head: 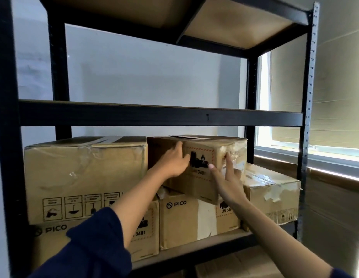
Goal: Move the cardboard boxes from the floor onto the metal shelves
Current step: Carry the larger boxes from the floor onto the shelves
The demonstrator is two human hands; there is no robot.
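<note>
A small cardboard box (202, 183) with a hazard label sits skewed on top of a PICO box (186, 221) on the black metal shelf (158, 117). My left hand (173, 161) lies flat against the small box's near left corner, fingers wrapped round its shaded side. My right hand (227, 177) presses the box's front right with spread fingers. Neither hand grips it. A large cardboard box (84, 177) stands to the left on another PICO box (54, 237). A taped box (272, 193) sits at the right end.
The shelf above the boxes holds nothing that I can see, and another board (234, 23) is higher up. A window with a blind (335, 97) is to the right. More cardboard (244, 265) shows below the loaded shelf.
</note>
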